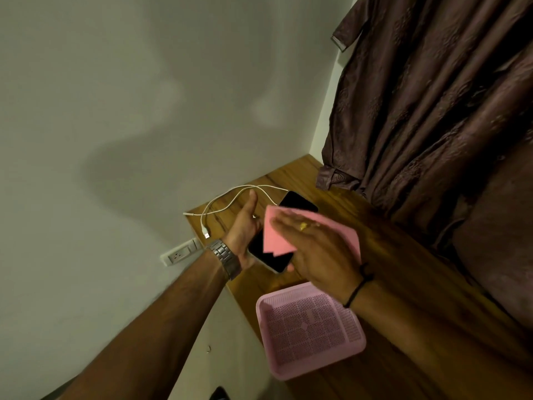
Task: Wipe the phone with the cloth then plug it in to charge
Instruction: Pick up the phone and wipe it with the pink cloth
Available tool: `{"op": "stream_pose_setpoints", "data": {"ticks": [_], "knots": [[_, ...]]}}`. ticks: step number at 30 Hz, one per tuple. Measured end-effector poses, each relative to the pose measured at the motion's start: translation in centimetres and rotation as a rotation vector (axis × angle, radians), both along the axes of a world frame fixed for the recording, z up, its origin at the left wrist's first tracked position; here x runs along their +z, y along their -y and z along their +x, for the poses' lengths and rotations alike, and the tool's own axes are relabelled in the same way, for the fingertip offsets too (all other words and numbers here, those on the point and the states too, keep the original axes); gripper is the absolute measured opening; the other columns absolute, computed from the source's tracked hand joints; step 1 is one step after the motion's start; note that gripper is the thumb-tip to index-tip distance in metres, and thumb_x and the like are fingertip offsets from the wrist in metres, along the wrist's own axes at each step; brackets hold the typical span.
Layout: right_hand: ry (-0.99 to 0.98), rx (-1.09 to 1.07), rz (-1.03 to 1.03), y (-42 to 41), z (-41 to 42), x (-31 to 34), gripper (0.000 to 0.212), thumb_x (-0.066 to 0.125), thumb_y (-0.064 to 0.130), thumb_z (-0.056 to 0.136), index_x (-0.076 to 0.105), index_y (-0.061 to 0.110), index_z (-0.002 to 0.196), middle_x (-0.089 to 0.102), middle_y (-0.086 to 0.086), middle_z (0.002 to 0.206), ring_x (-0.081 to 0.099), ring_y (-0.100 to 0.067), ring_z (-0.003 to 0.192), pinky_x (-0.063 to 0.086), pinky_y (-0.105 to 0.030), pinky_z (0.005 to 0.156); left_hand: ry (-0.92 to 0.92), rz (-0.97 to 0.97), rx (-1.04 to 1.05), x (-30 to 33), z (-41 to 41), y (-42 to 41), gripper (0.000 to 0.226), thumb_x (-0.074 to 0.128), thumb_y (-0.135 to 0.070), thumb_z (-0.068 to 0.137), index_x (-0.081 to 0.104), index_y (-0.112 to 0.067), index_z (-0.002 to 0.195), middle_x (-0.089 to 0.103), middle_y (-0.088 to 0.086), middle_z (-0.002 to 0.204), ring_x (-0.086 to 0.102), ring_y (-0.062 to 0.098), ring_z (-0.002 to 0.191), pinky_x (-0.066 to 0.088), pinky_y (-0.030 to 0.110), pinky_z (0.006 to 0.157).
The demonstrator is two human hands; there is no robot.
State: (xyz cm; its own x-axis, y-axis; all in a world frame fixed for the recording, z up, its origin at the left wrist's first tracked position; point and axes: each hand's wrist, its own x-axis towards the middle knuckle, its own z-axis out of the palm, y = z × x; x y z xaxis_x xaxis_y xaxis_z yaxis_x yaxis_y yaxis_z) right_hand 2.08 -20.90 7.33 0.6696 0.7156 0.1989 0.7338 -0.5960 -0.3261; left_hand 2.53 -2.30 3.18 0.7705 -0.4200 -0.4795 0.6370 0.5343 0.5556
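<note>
My left hand holds a black phone from underneath, above the far end of the wooden table. My right hand presses a folded pink cloth flat across the middle of the screen. Dark glass shows both below the cloth and above it. A white charging cable lies looped on the table behind my left thumb. Its loose plug end rests near the table's left edge. A white wall socket sits on the wall just left of the table.
An empty pink perforated plastic basket stands on the table's near edge, under my right wrist. A brown garment hangs at the right and reaches the table's back corner. A plain wall fills the left side.
</note>
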Motion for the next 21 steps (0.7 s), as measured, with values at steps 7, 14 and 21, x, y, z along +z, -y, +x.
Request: {"op": "stream_pose_setpoints", "data": {"ticks": [7, 14, 21], "knots": [[0.078, 0.27, -0.134, 1.6, 1.4, -0.1, 0.057, 0.06, 0.022, 0.091, 0.054, 0.017, 0.148, 0.048, -0.002, 0.157, 0.041, -0.015, 0.148, 0.033, -0.037, 0.122, -0.007, 0.042, 0.07, -0.6, 0.2, -0.3, 0.117, 0.028, -0.098, 0.077, 0.056, -0.009, 0.148, 0.068, 0.028, 0.128, 0.071, 0.042, 0.105, 0.057, 0.05, 0.091], [0.107, 0.397, -0.112, -0.2, -1.9, -1.8, 0.07, 0.048, -0.005, 0.082, 0.051, 0.017, 0.149, 0.047, -0.003, 0.158, 0.04, -0.015, 0.149, 0.028, -0.028, 0.125, -0.016, 0.042, 0.112, 0.1, 0.7, -0.7, 0.112, 0.023, -0.094, 0.083, 0.075, -0.001, 0.118, 0.068, 0.025, 0.124, 0.071, 0.035, 0.101, 0.057, 0.037, 0.089], [0.102, 0.194, -0.053, 3.4, 4.0, 0.2, 0.063, 0.072, -0.006, 0.08, 0.062, 0.011, 0.14, 0.056, -0.006, 0.15, 0.048, -0.021, 0.144, 0.039, -0.039, 0.12, 0.067, -0.072, -0.015, 0.0, -0.3, -1.3, 0.111, 0.026, -0.098, 0.078, 0.062, -0.018, 0.145, 0.068, 0.027, 0.131, 0.072, 0.047, 0.102, 0.062, 0.058, 0.079]]}}
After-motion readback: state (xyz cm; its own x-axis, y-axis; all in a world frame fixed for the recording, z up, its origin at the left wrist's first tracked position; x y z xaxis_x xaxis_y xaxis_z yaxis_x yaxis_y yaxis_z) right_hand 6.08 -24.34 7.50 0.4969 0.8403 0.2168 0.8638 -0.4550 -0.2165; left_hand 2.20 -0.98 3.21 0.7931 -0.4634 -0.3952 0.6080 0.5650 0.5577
